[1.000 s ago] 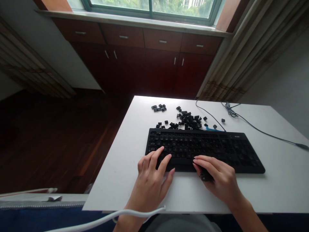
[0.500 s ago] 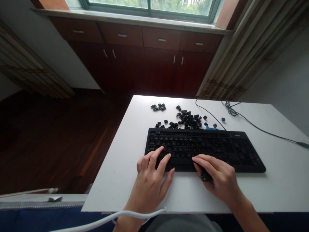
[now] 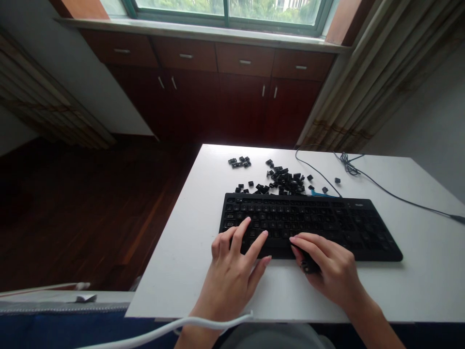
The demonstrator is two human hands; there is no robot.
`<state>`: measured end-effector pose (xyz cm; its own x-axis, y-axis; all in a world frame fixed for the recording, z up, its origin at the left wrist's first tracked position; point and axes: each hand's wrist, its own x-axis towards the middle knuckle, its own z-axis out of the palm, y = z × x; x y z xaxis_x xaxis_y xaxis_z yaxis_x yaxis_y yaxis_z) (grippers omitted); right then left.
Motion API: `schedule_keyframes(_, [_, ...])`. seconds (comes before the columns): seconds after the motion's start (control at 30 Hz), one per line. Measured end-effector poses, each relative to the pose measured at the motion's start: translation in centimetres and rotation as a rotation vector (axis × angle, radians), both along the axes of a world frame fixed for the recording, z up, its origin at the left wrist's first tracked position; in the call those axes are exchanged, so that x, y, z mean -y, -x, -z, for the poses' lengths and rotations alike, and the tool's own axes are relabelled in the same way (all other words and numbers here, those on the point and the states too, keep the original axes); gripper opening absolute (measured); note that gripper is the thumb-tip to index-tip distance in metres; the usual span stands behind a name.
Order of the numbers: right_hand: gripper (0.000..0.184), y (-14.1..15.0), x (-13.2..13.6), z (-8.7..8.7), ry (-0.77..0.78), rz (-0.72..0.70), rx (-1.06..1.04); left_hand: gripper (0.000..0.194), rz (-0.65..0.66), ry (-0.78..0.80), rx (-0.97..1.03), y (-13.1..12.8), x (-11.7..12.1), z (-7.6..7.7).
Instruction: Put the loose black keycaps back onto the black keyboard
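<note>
Black rectangular plastic keyboard (image 3: 314, 215): lies flat on the white flat-topped table (image 3: 174, 271), long side facing the person, set back from the near table edge. Keys are seated across the board; dim light hides the detail of individual positions, mainly at the right end.

Left hand (image 3: 232, 271): open, palm down, fingers spread and slightly bent. The fingertips are at the left part of the keyboard, and the thumb tip is at its near edge. The hand holds nothing visible.

Right hand (image 3: 329, 266): closed, fingers drawn together and curled, gripping a small dark object (image 3: 309, 265) between thumb side and palm. The index and middle fingertips are at the near middle of the keyboard. The fingers cover most of the object, so its full shape cannot be told.

Beyond the far edge of the keyboard: a heap of loose black square keycaps (image 3: 286, 180), with single caps scattered about it. A separate small cluster of black caps (image 3: 240, 163) lies farther left. A thin blue plastic tool (image 3: 321, 194) lies just beside the far edge, to the right of the heap. A thin dark cable (image 3: 315, 168) runs across the table to the keyboard; a looped dark cable bundle (image 3: 349, 166) lies at the far right.
</note>
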<state>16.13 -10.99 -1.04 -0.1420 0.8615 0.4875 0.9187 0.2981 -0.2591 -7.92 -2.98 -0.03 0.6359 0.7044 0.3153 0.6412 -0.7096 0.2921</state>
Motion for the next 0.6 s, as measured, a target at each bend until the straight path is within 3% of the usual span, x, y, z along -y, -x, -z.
schedule_keyframes(0.6, [0.039,-0.32,0.17,-0.11,0.021,-0.054,-0.025,0.045,0.017,0.015,0.009,-0.28,0.35,-0.10])
